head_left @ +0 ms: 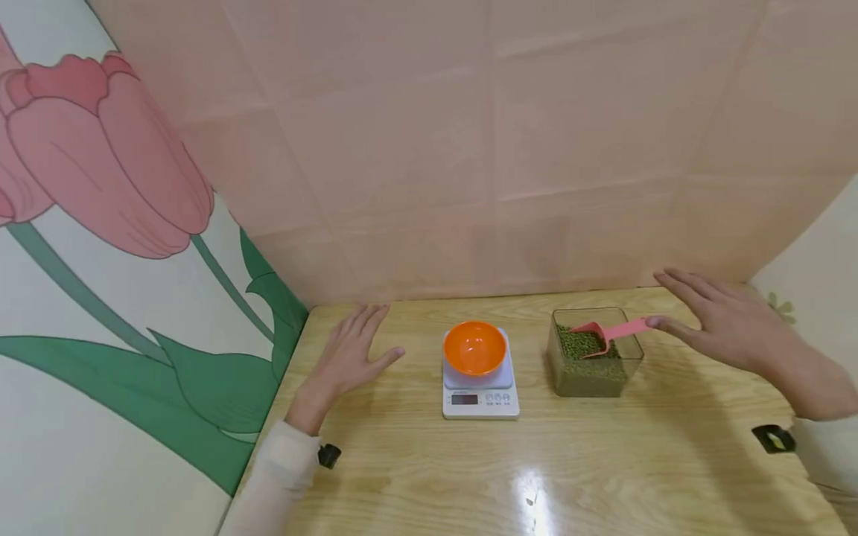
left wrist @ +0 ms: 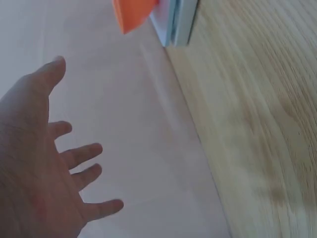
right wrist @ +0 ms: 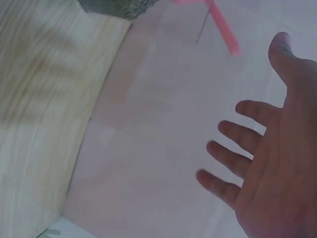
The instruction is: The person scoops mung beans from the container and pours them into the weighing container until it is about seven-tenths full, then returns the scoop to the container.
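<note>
An orange bowl (head_left: 475, 348) sits on a white digital kitchen scale (head_left: 480, 409) near the middle of the table. To its right stands a clear square container (head_left: 590, 387) of small green beans (head_left: 580, 344), with a pink scoop (head_left: 626, 328) lying in it, handle over the right rim. My left hand (head_left: 351, 353) is held out left of the scale, fingers spread and holding nothing. My right hand (head_left: 744, 327) hovers right of the container, fingers straight; its thumb overlaps the scoop's handle end in the head view, while the right wrist view shows a gap between thumb and handle (right wrist: 225, 32).
The wooden table (head_left: 415, 476) ends at a pinkish sheet-covered wall (head_left: 415, 186) behind. At the left rises a wall painted with a tulip (head_left: 114, 164); a pale wall (head_left: 824, 268) stands at the right.
</note>
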